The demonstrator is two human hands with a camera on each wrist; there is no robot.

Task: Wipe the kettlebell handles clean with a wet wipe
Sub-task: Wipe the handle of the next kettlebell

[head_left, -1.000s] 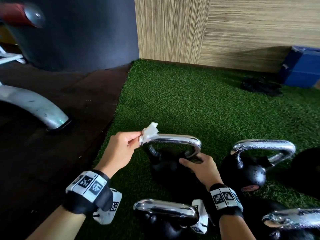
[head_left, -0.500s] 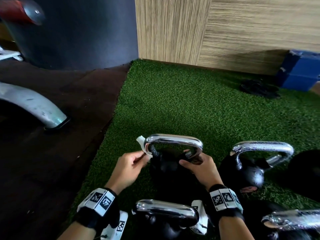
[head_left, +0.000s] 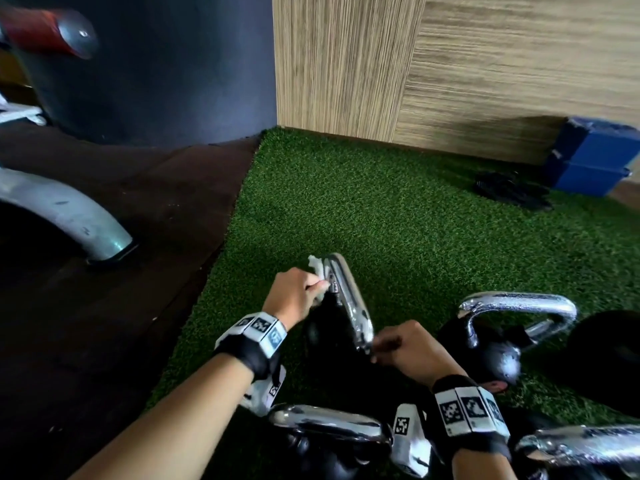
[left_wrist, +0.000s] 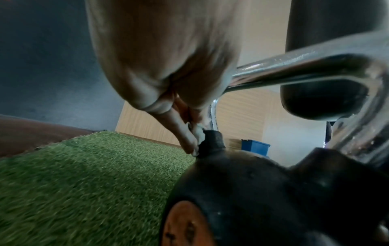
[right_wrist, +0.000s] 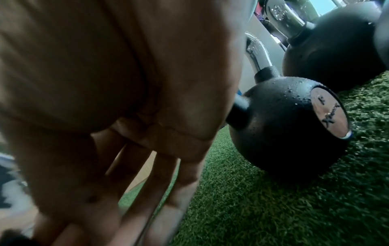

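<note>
Left wrist view alone shows wipe (left_wrist: 199, 133) seemingly meeting handle (left_wrist: 212, 116) base.

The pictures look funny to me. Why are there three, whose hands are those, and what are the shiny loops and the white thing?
A person is wearing three cameras: one on the head, one on each wrist. The big picture is the head view, looking down. The two blurry ones look along each hand. The shiny loops are handles of black kettlebells, heavy gym weights, standing on green fake grass. The left hand pinches a white wet wipe in its fingers and presses it against one handle to clean it. The right hand holds the other end of that handle, which leans to one side. Another kettlebell waits beside it.
</note>
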